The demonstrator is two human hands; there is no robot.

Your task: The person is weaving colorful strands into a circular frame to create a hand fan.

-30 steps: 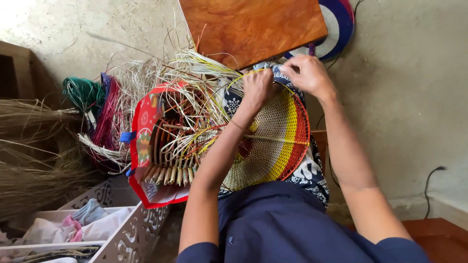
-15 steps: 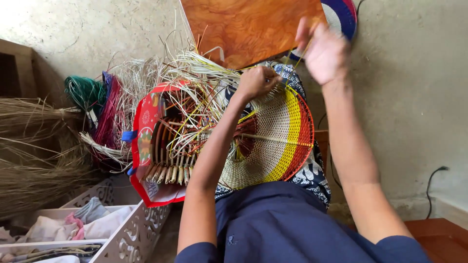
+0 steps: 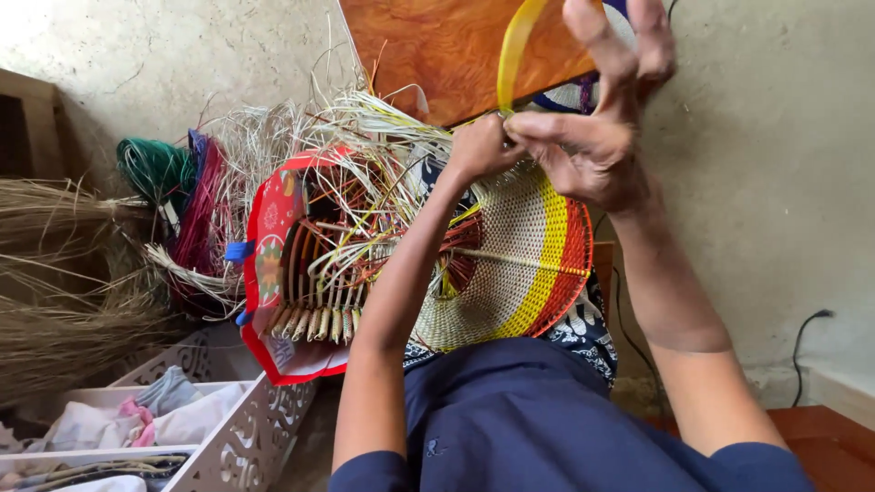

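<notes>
You are pinching a yellow strip (image 3: 512, 50) over the woven basket (image 3: 510, 264) on your lap.

Your right hand (image 3: 592, 137) is gripping the strip between thumb and forefinger, other fingers (image 3: 652, 41) spreading loose; your left hand (image 3: 478, 146) is clenching at the basket's rim. The basket is showing cream, yellow and red bands. A red patterned bag (image 3: 273, 264) is lying just beside it.

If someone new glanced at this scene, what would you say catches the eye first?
Most striking is the round woven piece on the person's lap, cream at the centre with yellow, orange and red bands at its rim. Above it, the right hand pulls a yellow strip upward while the left hand pinches the weave's top edge. To the left, a red bag spills loose straw strands, with green and magenta bundles beside it.
</notes>
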